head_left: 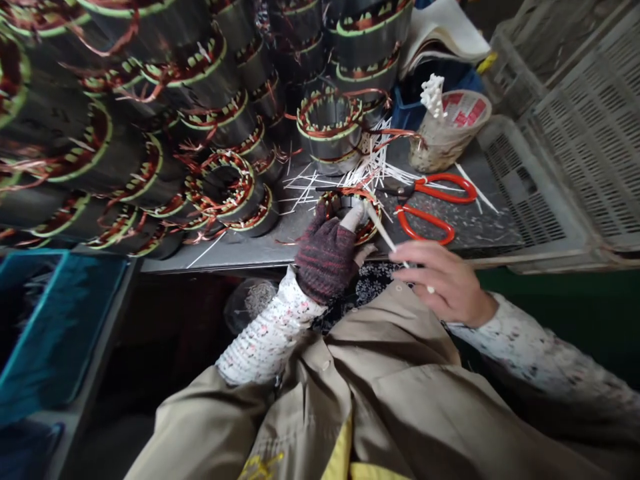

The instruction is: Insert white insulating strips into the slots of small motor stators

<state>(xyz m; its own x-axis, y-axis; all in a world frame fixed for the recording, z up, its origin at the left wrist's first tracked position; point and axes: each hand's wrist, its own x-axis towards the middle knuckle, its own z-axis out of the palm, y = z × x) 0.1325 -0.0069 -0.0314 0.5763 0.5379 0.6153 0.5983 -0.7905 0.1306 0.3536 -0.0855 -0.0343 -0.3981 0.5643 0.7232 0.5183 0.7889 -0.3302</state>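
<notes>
At the bench's front edge lies a motor stator (371, 233) with copper windings, partly hidden under my left hand (327, 257). That hand wears a dark knitted glove with maroon stripes. Its fingers wrap over the stator's near left side, and a light-coloured fingertip reaches into the ring. My right hand (443, 277) is bare, with a ring on one finger. It pinches a thin white stick (381, 230), whose far end meets the stator's inner right rim. Just beyond, red-handled scissors (445, 190) lie with blades pointing left, close to the stator's copper leads.
Stacked stators (200, 87) fill the left and back of the bench. One more stator (330, 133) stands behind scattered white sticks (377, 163). At right are a tub (445, 143) and plastic crates (585, 133). A teal bin (55, 327) sits lower left.
</notes>
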